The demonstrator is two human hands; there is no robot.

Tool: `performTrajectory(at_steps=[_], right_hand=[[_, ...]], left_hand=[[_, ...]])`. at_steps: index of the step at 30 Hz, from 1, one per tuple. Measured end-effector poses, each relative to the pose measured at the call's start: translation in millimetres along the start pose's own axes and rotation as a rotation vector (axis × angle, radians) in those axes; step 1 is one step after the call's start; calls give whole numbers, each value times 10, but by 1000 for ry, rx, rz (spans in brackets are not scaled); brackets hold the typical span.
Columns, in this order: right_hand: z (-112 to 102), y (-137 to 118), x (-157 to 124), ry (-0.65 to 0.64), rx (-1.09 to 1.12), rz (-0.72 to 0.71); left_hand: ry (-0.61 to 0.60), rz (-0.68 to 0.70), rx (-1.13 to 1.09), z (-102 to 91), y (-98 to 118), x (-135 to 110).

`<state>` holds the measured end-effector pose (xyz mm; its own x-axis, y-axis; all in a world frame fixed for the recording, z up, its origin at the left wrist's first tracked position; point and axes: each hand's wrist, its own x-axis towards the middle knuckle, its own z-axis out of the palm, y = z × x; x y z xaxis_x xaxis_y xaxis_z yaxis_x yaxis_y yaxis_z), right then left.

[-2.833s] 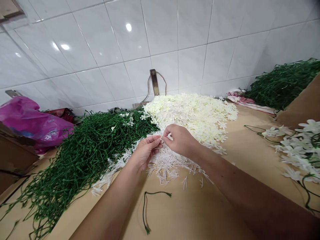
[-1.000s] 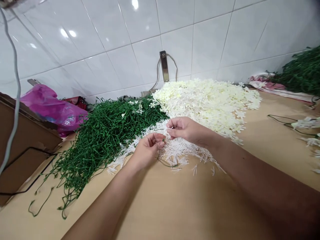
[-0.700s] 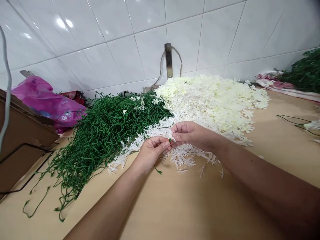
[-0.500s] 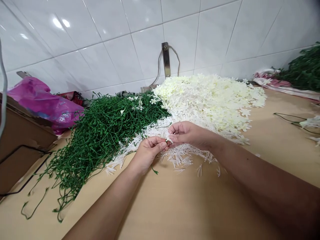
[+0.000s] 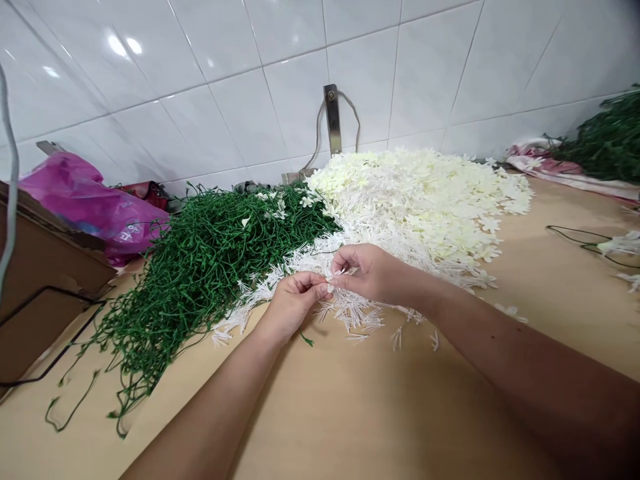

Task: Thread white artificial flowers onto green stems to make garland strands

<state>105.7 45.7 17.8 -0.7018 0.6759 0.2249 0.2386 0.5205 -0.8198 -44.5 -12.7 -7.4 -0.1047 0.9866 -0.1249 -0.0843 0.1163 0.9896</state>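
Observation:
My left hand and my right hand meet fingertip to fingertip in the middle, both pinched closed. Between them is a small white artificial flower, its petals partly covered by the right fingers. A green plastic stem pokes out below my left hand, whose fingers hide the rest of it. Behind the hands spreads a heap of white stamen pieces. Loose cream-white flower petals are piled beyond my right hand, and a big tangle of green stems lies to the left.
At the left stand a cardboard box, a black wire frame and a pink plastic bag. Finished-looking flower sprigs lie at the right edge, with more green stems on a cloth behind. A tiled wall closes the back.
My right hand has shifted slightly left, closer to the left fingertips, with the white flower pressed between them. A loose white flower now shows beside my right forearm. My left hand has barely moved.

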Motion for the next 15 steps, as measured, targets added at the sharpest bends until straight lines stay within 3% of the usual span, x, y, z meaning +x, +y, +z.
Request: performTrajectory(at_steps=[10,15], right_hand=[[134,83,-10,-46,8,122],[146,115,-24,-62,-3,97]], left_hand=[[-78,-10,147,-27,-52,16],[-73,-54,152,12,-36,-10]])
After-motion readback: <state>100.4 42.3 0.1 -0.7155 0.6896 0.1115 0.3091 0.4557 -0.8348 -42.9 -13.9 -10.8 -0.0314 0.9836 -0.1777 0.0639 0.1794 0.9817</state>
